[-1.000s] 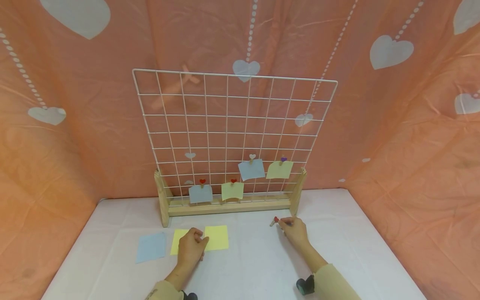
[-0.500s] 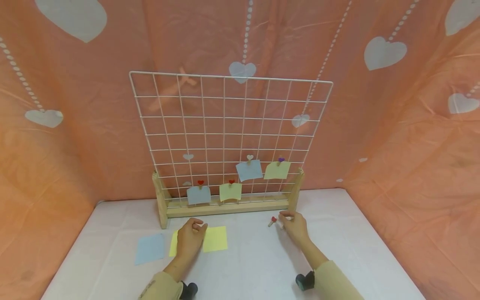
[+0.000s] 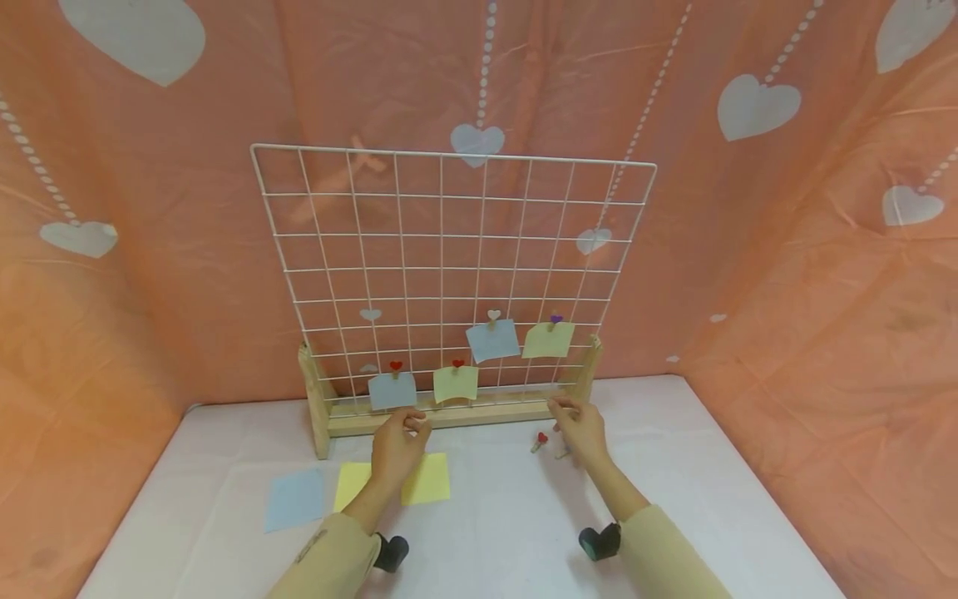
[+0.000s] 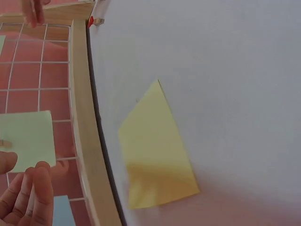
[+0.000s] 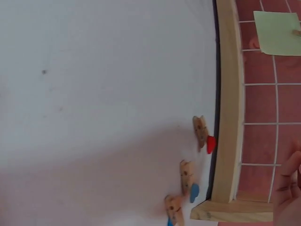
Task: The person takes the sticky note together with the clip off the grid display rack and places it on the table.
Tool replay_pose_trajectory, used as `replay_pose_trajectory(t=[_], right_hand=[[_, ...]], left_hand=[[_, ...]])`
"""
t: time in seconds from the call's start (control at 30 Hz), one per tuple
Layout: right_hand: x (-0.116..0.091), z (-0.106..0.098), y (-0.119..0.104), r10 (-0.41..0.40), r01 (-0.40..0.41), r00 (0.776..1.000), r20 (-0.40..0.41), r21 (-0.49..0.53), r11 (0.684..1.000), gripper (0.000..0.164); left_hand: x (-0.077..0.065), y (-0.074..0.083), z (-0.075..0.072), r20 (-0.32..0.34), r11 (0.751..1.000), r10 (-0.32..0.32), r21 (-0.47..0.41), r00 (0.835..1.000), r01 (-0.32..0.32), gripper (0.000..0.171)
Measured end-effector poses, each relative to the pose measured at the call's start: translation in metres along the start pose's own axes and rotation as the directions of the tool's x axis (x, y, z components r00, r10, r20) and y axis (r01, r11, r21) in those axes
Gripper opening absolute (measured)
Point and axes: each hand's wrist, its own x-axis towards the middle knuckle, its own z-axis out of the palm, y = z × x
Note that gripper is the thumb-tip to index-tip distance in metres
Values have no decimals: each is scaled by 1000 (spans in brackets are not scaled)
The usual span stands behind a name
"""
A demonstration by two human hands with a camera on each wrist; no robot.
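Observation:
My left hand point(image 3: 399, 445), fingers loosely bent, is raised over two yellow sticky notes point(image 3: 427, 480) lying on the table. In the left wrist view its thumb and fingers point(image 4: 42, 188) are apart, with nothing visible between them. Behind them a pale green note point(image 4: 33, 136) hangs on the white wire grid point(image 3: 441, 225). Near the right end of the grid's wooden base point(image 3: 486, 413) is my right hand point(image 3: 584, 428), bent fingers above the table and no held thing visible. Below it lie small wooden clips: one with a red heart point(image 5: 201, 134), others with blue hearts point(image 5: 187, 178).
A blue sticky note point(image 3: 294, 499) lies at the left of the white table point(image 3: 494, 532). Blue and green notes point(image 3: 494, 341) hang from heart clips on the grid's lower part. An orange curtain point(image 3: 823, 291) with hearts surrounds the table.
Both hands have risen forward toward the grid, the left also a little to the right. The right hand has left the clips, which stay on the table. The head view has shifted slightly.

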Motion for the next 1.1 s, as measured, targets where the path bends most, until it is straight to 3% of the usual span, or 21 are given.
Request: replay_pose_trajectory(t=[0.17,0.5,0.7,0.9,1.1], right_hand=[[4,0,-13,-19,20,1000,-17,32,999,29],[12,6,-37,-44,47,999,-25,123,991,25],[15,11,-46,-119,123,992,-32,174,977,22],[17,14,-59,-168,171,985,-30,203,964,22],[19,17,-72,-171,173,985,-31,200,964,23]], left_hand=[[6,6,2,15,999,51,-4,999,-51,15],[18,21,6,22,997,59,-44,998,-58,19],[21,28,10,-3,992,33,-119,999,-33,20],[25,33,15,-38,991,21,-135,999,-26,20],[31,43,16,-63,981,64,-179,996,-75,24]])
